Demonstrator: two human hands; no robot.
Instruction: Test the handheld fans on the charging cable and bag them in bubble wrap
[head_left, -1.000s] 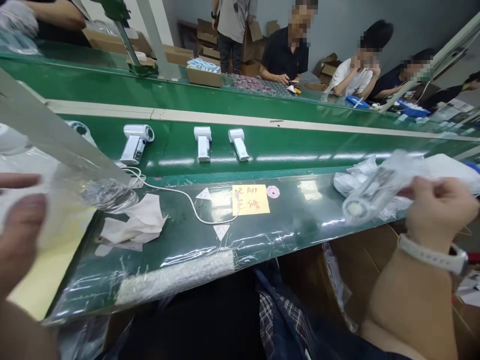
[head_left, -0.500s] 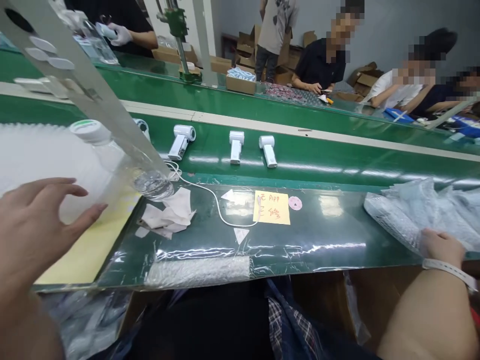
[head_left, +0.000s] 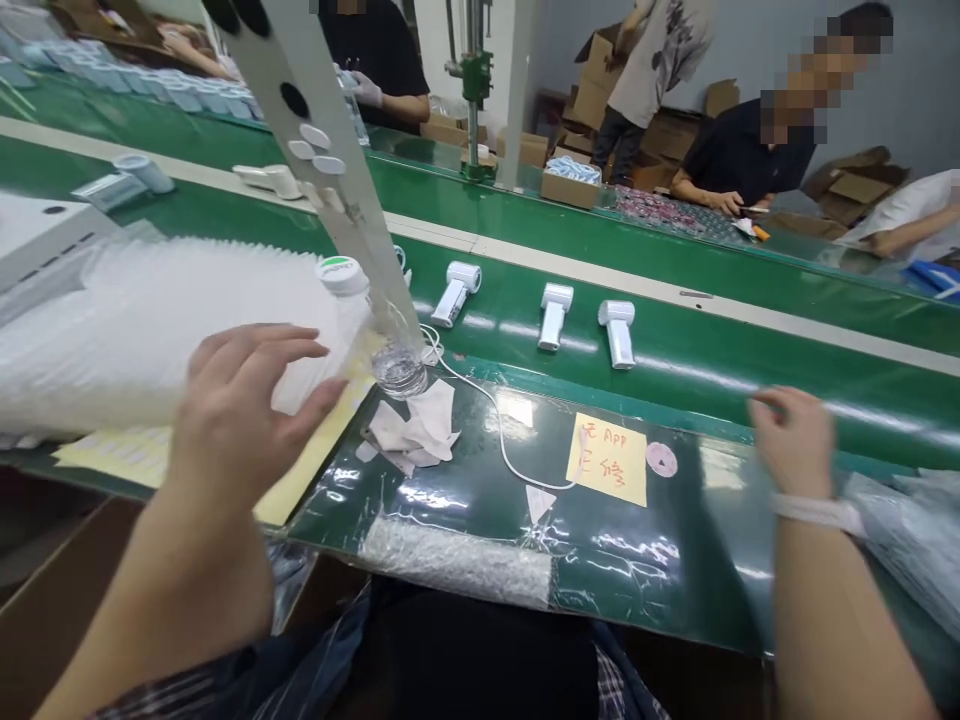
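Note:
My left hand (head_left: 251,400) is raised with thumb and fingers apart, empty, in front of a stack of thin white translucent sleeves (head_left: 187,300) and a clear bottle with a white cap (head_left: 341,275). Over the bench's right side, my right hand (head_left: 796,440) has its fingers curled in, and nothing shows in them. A pile of clear plastic bags (head_left: 911,540) lies beside its wrist. Beyond the bench edge, several small pale blue hair-dryer-shaped devices stand on the green belt, among them one at left (head_left: 456,293), a middle one (head_left: 554,316) and a right one (head_left: 618,333).
A slanted metal post (head_left: 352,215) rises by the bottle. White paper scraps (head_left: 412,430), a white cable (head_left: 499,420), a yellow handwritten note (head_left: 609,460) and a bubble-wrap strip (head_left: 457,560) lie on the bench. People work across the belt.
My right hand has let go of the plastic bags and moved up and left. My left hand stays open by the white stack. The view has turned left.

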